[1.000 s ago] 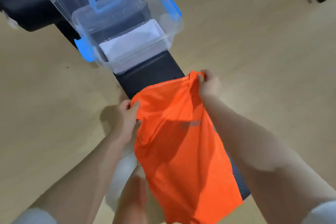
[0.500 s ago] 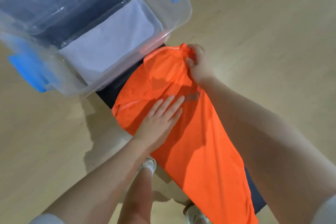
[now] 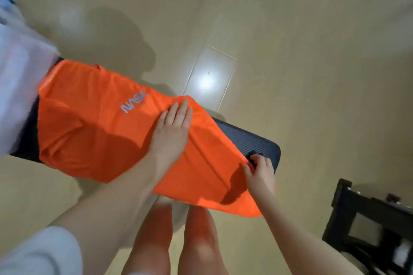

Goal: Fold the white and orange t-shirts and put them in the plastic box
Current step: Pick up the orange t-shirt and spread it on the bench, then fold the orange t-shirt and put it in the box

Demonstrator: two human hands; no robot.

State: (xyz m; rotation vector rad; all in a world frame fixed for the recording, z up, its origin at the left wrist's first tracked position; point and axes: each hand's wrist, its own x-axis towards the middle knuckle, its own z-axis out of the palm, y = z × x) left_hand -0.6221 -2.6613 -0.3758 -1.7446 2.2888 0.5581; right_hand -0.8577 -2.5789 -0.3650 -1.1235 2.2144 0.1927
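The orange t-shirt (image 3: pixel 93 131) covers most of the dark bench (image 3: pixel 252 140); only its right end lies bare. Open floor (image 3: pixel 312 51) surrounds it. The plastic box (image 3: pixel 15 78) blocks the left end, a black stand (image 3: pixel 366 225) sits at lower right.

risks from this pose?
1. The orange t-shirt hangs past the near edge of the narrow dark bench; it may slide off.
2. The right hand pinches only the hem, so pulling could bunch the cloth under the flat left hand.
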